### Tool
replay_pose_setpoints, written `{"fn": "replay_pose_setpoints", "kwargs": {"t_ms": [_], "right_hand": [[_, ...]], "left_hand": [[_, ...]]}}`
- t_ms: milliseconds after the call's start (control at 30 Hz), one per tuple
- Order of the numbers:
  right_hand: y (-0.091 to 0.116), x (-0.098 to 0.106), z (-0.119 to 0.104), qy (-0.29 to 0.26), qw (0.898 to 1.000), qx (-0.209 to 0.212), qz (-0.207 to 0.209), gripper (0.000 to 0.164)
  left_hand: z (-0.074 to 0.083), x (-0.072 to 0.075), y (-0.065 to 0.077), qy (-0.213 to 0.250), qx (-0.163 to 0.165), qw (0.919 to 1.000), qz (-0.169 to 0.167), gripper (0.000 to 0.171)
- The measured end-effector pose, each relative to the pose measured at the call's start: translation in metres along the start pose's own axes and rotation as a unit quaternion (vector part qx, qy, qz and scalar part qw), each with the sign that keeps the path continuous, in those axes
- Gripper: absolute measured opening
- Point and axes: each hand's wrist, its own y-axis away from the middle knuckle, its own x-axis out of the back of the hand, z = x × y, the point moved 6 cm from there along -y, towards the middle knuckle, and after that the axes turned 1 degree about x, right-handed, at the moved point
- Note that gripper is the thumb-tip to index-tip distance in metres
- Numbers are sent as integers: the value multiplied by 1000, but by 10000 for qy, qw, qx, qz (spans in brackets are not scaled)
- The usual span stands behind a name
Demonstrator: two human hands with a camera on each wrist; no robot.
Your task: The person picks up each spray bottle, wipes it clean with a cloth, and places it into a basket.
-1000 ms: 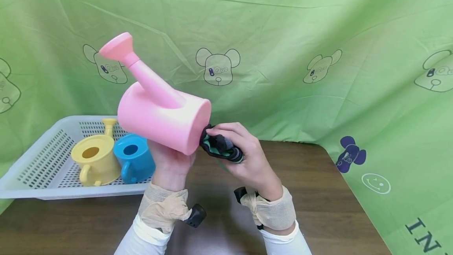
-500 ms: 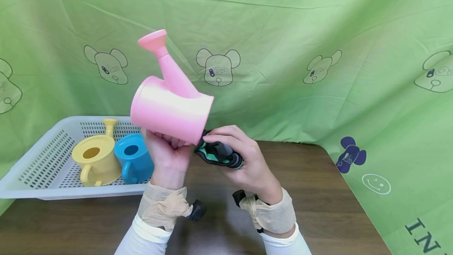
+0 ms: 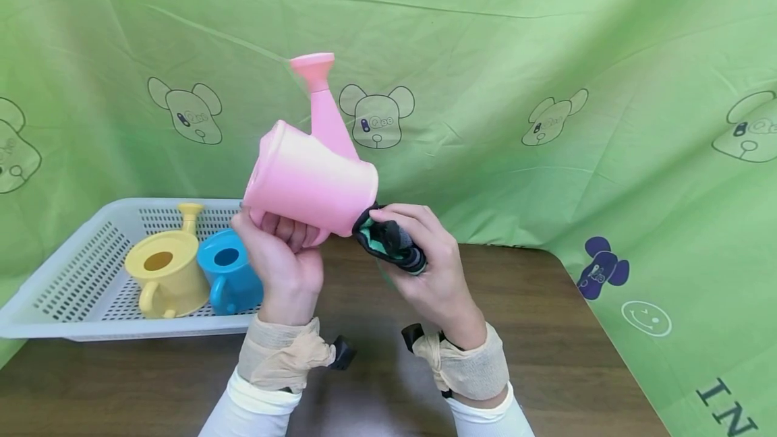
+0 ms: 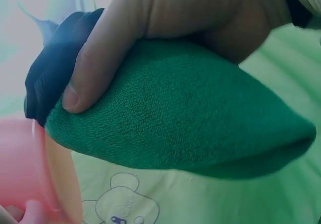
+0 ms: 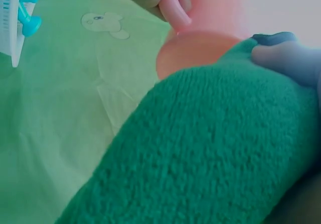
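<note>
A pink watering can (image 3: 309, 181) is held above the table on its side, its spout rising and its flat base turned to the right. My left hand (image 3: 285, 275) grips its handle from below, fingers curled round it; the right wrist view shows the curled handle and the base. In my right hand (image 3: 434, 261) is a bunched cloth, dark-edged on the outside, its edge right at the lower rim of the can's base. Both wrist views show this cloth (image 4: 170, 113) as green and fluffy like terry, with the thumb pressing on its dark border.
On the left stands a white perforated plastic basket (image 3: 42, 332), holding a yellow watering can (image 3: 173, 285) and a blue watering can (image 3: 239, 282). The brown wooden table (image 3: 546, 342) lies below my hands. A green printed curtain (image 3: 473, 39) hangs behind and along the right side.
The pink watering can has turned in my left hand; its spout has swung right to nearly upright. The cloth in my right hand stays by the can's base, slightly shifted.
</note>
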Motion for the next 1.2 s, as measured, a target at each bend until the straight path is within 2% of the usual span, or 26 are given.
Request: {"fn": "replay_pose_setpoints", "kwargs": {"t_ms": [100, 200, 367, 467, 533, 667, 800, 900, 1067, 1200], "right_hand": [[0, 1, 4, 185, 9996, -175, 86, 47], [0, 1, 7, 315, 9990, -318, 74, 45], [-1, 0, 11, 465, 9981, -398, 32, 43], [-1, 0, 12, 528, 9979, -382, 55, 42], [-1, 0, 12, 547, 9978, -368, 75, 42], [0, 0, 13, 571, 9975, -389, 113, 41], [0, -1, 13, 579, 9973, -419, 164, 41], [1, 1, 11, 438, 9979, -405, 261, 42], [1, 6, 9, 157, 9982, -359, 459, 43], [0, 8, 9, -6, 9980, -368, 513, 43]], "left_hand": [[5, -3, 1, -411, -455, 9980, -172, 48], [10, -6, 4, -888, -961, 9909, -308, 50], [16, -11, 9, -1580, -1672, 9725, -372, 51], [17, -13, 12, -1914, -1965, 9610, -346, 52], [18, -14, 14, -2010, -2095, 9563, -353, 53], [18, -16, 17, -2239, -2246, 9477, -366, 56], [18, -17, 20, -2574, -2385, 9357, -369, 58], [14, -17, 21, -2815, -2346, 9294, -436, 59], [5, -16, 20, -3165, -2012, 9256, -515, 55], [3, -14, 19, -3147, -1860, 9293, -533, 54]]}}
